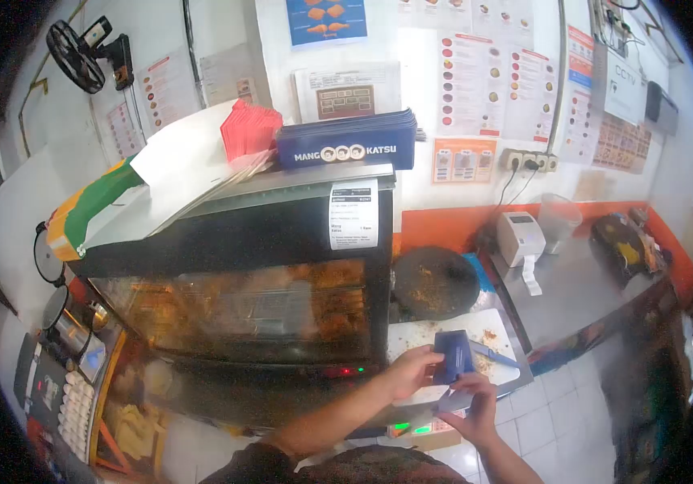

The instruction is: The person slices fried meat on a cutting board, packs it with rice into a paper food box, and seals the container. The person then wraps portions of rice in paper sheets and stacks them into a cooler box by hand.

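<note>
Both hands hold a dark blue paper food box (452, 355) above a white cutting board (411, 332). My left hand (413, 373) grips its left side, thumb and fingers closed on the edge. The fingers of my right hand (474, 403) are closed on its lower end, where a paler flap shows. What the box contains, if anything, I cannot see. On the board, to the right of the box, lies a knife with a blue handle (485, 352), with crumbs scattered around it. Behind the board stands a round dark pan (436, 282) with brown crumbs in it.
A glass-fronted food warmer (265, 302) fills the left side. Stacked blue boxes (348, 143) and red paper sleeves (250, 133) stand on it. At right, a label printer (521, 239) sits on a steel counter (560, 294). Egg trays (77, 411) are at lower left.
</note>
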The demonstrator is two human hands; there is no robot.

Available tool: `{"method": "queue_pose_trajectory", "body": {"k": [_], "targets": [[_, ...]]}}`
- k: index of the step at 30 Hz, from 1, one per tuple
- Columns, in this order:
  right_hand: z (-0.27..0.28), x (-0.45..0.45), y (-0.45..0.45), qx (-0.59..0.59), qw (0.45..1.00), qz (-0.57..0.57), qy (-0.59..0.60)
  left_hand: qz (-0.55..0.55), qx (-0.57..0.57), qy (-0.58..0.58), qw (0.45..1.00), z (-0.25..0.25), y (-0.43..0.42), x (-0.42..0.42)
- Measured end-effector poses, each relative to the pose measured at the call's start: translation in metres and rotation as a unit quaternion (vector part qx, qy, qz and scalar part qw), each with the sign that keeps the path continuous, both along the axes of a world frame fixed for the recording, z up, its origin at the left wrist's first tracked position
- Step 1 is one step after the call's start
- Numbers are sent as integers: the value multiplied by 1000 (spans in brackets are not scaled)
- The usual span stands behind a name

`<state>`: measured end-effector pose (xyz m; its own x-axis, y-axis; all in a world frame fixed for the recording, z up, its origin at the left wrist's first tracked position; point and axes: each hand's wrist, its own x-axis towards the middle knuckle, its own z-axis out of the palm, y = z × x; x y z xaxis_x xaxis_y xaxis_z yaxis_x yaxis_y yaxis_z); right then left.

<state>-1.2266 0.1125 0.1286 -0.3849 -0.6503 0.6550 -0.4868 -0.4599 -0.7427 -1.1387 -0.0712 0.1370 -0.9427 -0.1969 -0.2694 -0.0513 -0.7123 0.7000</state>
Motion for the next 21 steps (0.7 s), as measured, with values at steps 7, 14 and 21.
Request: {"method": "queue_pose_trajectory", "body": {"k": [7, 14, 21], "targets": [[31, -19, 1, 14, 993, -37, 116, 50, 32, 92, 994, 20, 16, -16], [39, -28, -13, -122, 969, -181, -119, 188, -119, 77, 972, 1, 53, -20], [73, -62, 5, 94, 985, 34, 137, 257, -233, 126, 929, 15, 45, -30]]}}
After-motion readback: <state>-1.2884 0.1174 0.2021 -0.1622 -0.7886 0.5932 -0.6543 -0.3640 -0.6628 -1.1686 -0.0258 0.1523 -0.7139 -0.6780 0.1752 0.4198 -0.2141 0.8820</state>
